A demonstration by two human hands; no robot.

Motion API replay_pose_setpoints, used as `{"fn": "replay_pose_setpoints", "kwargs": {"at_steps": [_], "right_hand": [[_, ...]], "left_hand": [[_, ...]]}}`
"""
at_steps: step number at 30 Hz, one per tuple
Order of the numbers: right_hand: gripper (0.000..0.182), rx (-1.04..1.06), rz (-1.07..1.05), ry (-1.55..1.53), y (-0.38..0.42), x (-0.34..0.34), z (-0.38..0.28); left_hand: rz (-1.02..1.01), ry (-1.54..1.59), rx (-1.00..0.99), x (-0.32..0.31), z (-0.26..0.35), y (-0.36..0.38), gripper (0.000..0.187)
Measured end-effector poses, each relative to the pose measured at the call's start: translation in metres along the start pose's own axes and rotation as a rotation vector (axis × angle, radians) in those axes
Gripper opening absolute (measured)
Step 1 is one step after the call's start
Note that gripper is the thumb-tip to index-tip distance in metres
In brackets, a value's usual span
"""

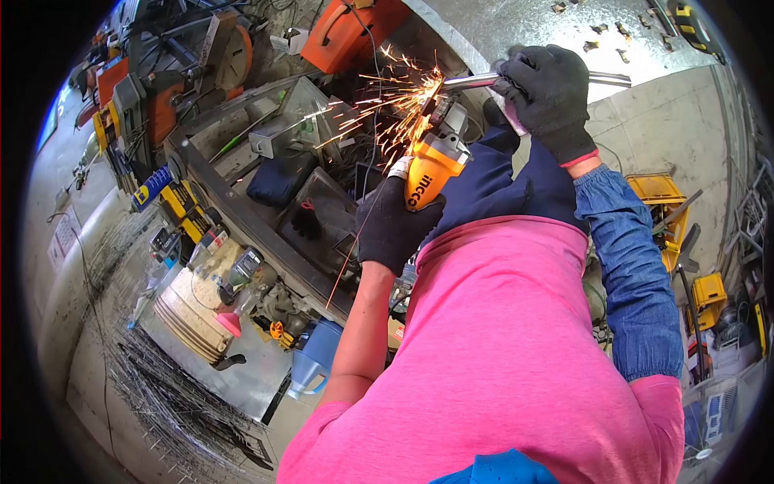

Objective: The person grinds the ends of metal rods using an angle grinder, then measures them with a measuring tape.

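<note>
My left hand [397, 226], in a black glove, is wrapped round the yellow body of an angle grinder [435, 171]. The grinder's disc end meets the near end of a shiny metal tube [472, 81], and orange sparks [403, 105] spray to the left from that contact. Gloved as well, my right hand [550, 93] grips the tube along its length; the far end sticks out to the right past my fingers. Sparks and glare partly hide the disc.
A metal sheet [548, 28] with small scattered pieces lies ahead. To the left stands a bench frame [242, 218] with bins and tools, and an orange case [343, 32] sits beyond. A thin cable [376, 97] runs close by the grinder. Yellow crates [657, 194] are at right.
</note>
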State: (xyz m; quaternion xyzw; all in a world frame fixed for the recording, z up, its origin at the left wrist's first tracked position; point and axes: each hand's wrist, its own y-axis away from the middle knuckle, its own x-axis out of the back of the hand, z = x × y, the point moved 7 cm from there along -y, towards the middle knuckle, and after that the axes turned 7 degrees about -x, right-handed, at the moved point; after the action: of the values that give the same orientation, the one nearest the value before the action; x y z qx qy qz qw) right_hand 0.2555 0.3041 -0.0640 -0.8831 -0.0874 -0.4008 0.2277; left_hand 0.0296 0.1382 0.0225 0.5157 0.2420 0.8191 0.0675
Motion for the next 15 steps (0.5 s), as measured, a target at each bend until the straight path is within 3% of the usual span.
{"fn": "replay_pose_setpoints", "kwargs": {"at_steps": [15], "right_hand": [[0.027,0.0,0.0,0.002,0.0002,0.0014,-0.0013]], "left_hand": [[-0.022,-0.031,0.028,0.0037,-0.001,0.0021,0.077]]}}
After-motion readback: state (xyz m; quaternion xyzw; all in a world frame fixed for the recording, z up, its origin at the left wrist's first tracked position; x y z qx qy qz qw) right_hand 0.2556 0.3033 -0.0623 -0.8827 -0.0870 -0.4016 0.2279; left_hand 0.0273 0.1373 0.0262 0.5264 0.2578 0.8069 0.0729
